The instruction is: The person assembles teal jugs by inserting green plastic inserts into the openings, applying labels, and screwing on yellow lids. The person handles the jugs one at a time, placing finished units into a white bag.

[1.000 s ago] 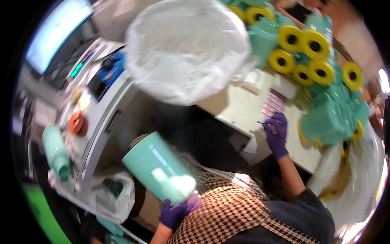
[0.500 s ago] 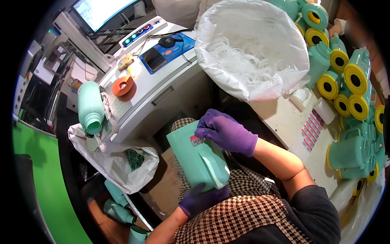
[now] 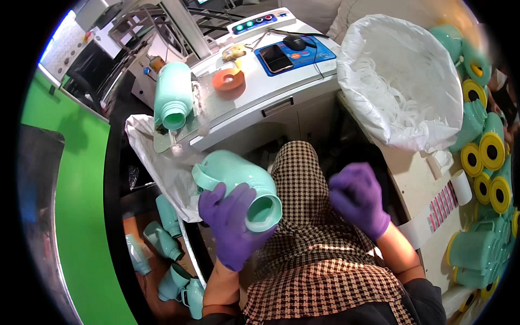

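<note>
My left hand (image 3: 232, 227), in a purple glove, grips a mint-green jug body (image 3: 230, 165) over my lap. The jug lies tilted, its round open mouth toward me and its side handle at the left. My right hand (image 3: 358, 197), gloved in the same purple, hovers over my right thigh, apart from the jug. Its fingers are curled in and slightly blurred; nothing shows in them. Another mint-green jug (image 3: 174, 95) lies on a stand at the machine's left end, mouth toward me. A sheet of pink labels (image 3: 442, 206) lies on the right-hand table.
A white-lined bin (image 3: 398, 130) of clear rings stands at the far right. Several green jugs with yellow bases (image 3: 492, 150) are stacked along the right edge. The white machine top (image 3: 244, 100) bears a phone, a mouse and an orange tape roll. More jugs (image 3: 162, 241) lie low at left.
The jug has swung left and turned so its mouth faces me. My right hand has come off its labelled side and moved away right. The view has shifted left.
</note>
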`<action>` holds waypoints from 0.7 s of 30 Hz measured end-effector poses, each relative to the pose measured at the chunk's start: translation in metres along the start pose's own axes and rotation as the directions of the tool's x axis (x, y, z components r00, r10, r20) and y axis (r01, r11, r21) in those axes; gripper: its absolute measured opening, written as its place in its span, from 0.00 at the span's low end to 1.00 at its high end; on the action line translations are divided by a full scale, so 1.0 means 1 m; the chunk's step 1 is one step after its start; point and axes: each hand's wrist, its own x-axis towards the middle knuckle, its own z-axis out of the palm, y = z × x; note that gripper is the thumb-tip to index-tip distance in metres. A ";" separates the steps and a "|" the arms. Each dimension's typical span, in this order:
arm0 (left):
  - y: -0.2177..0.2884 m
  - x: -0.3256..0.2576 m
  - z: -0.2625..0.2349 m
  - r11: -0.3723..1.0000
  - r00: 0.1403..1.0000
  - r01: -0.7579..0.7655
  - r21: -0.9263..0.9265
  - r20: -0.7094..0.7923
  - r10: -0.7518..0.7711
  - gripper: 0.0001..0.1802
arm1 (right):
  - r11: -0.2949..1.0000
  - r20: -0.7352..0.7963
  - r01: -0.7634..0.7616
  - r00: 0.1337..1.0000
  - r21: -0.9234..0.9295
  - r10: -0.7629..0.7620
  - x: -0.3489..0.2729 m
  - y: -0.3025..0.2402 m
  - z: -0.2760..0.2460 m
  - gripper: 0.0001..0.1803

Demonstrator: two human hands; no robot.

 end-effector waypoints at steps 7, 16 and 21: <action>0.004 -0.041 0.042 0.987 0.994 0.095 -0.127 0.058 -0.088 0.36 | 0.956 0.389 0.156 0.888 0.249 -0.246 -0.020 -0.027 0.053 0.15; 0.011 -0.054 0.054 0.989 0.997 0.065 -0.131 0.041 -0.060 0.33 | 0.985 0.700 -0.039 0.709 0.169 -0.092 -0.015 -0.026 0.065 0.10; 0.018 -0.067 0.061 0.994 0.996 0.082 -0.078 0.031 -0.080 0.29 | 0.997 0.722 0.038 0.691 -0.064 0.020 -0.030 -0.039 0.080 0.09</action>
